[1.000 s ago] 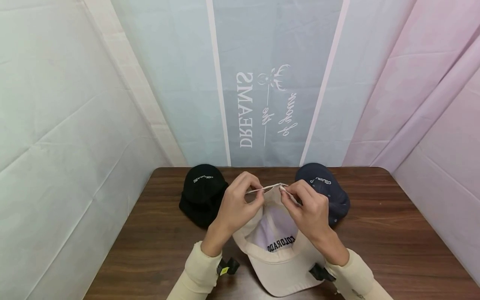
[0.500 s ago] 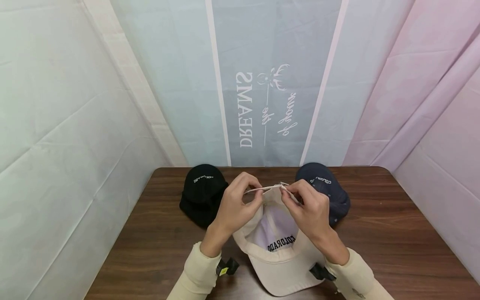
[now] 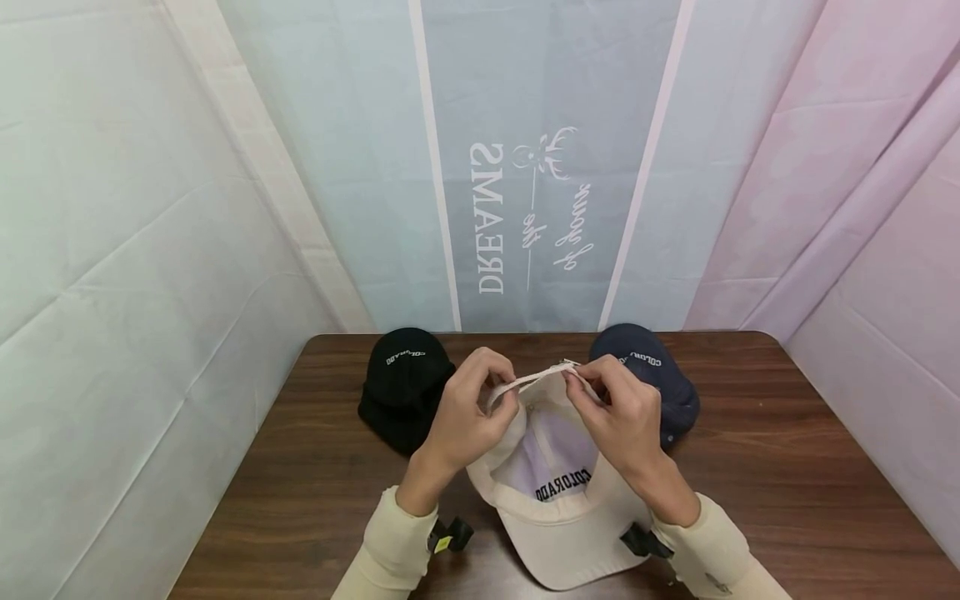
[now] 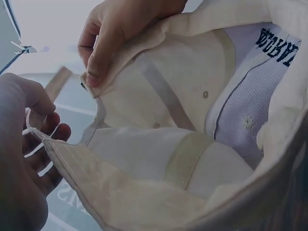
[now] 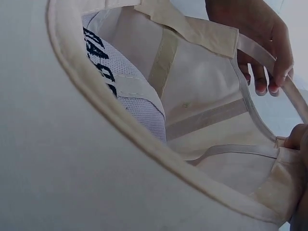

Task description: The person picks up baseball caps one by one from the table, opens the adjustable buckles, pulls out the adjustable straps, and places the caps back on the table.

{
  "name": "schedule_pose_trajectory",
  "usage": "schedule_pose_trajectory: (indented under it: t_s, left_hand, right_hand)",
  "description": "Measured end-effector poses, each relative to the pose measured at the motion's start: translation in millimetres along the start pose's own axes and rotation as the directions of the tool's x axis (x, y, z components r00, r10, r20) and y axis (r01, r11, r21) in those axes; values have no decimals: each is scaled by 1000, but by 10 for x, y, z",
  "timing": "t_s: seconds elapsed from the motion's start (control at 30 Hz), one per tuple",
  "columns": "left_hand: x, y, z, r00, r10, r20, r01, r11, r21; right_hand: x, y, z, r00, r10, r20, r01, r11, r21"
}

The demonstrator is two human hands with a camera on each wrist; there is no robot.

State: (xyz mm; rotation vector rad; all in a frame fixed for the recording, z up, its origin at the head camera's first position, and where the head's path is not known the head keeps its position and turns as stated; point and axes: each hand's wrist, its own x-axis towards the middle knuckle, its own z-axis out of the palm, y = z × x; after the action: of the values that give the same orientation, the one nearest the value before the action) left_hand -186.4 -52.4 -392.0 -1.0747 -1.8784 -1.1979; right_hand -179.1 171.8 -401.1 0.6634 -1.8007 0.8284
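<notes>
One cream cap (image 3: 570,546) sits in the middle, held between the person's hands over the near part of the desk (image 3: 300,475), its opening facing up and its brim toward the person; whether the brim touches the wood cannot be told. Dark COLORADO lettering shows in reverse on the pale purple lining inside the crown. The left hand (image 3: 471,412) pinches the cap's thin back strap (image 3: 538,377) between thumb and fingers, and the right hand (image 3: 624,412) pinches the other end of the back opening, where a small fastening lies close to the fingertips.

Beyond the left hand, a black cap (image 3: 408,367) with white COLORADO lettering rests near the desk's far edge, its near side just beside that hand. Beyond the right hand lies a navy cap (image 3: 681,404), also lettered; the hand stands in front of it and hides part of its side. Both wrists carry small black devices (image 3: 452,535) beside cream sleeves (image 3: 397,537).

Dark brown wood grain runs across the desk, whose far corners are rounded. Behind it hangs a blue-grey cloth (image 3: 525,75) with white stripes and mirrored lettering, DREAMS among it. Whitish fabric (image 3: 135,250) closes the left side, and pinkish fabric (image 3: 810,158) the right.
</notes>
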Motion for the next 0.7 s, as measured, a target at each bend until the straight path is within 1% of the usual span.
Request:
schedule_pose_trajectory:
  t_s: [0.17, 0.27, 0.33, 0.4, 0.47, 0.5, 0.57, 0.7]
  left_hand:
    - [-33, 3, -13, 1000, -21, 20, 21, 1000, -12]
    - [-51, 3, -16, 994, -79, 71, 79, 997, 1]
    - [-60, 2, -10, 983, -134, 125, 132, 991, 28]
    - [-67, 4, 1, 965, -187, 182, 177, 982, 69]
    - [-78, 4, 15, 948, -227, 222, 205, 972, 119]
    - [-82, 5, 23, 943, -239, 233, 210, 968, 140]
    - [-87, 10, 33, 935, -260, 240, 220, 959, 179]
    - [-90, 29, 31, 935, -286, 209, 237, 944, 230]
  right_hand:
    - [1, -1, -8, 1000, 13, 5, -13, 1000, -5]
    - [2, 1, -14, 1000, 23, 5, -23, 1000, 1]
    - [7, 4, -19, 1000, 31, 0, -31, 999, 10]
    - [12, 7, -24, 999, 33, -7, -33, 999, 21]
    - [17, 9, -27, 999, 35, -8, -35, 999, 29]
    - [19, 9, -28, 999, 36, -8, -36, 999, 36]
    - [19, 11, -33, 999, 39, -4, -39, 998, 43]
    - [6, 14, -42, 999, 52, 8, -52, 997, 55]
